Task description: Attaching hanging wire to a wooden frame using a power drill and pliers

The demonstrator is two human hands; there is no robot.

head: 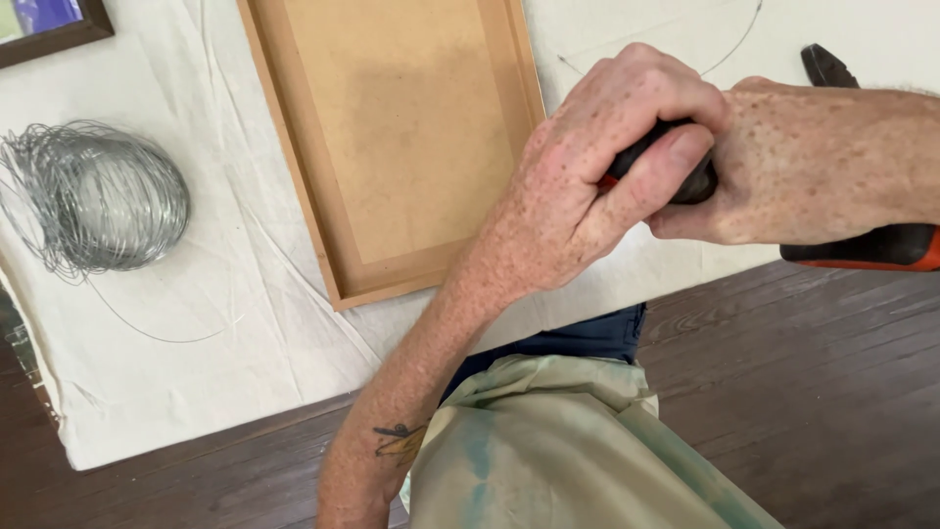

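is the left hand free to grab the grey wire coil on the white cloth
Probably not: the left hand is clasped on a black-and-red tool handle with the right hand; the grey wire coil lies apart, unobstructed.

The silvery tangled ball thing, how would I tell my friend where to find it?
Start at the white cloth spread over the dark wooden floor. Go to its left side, left of the flat brown wooden frame. There sits a coil of wire, a round bundle of thin grey metal loops with one loose strand trailing out: the only shiny, see-through, tangled thing there.
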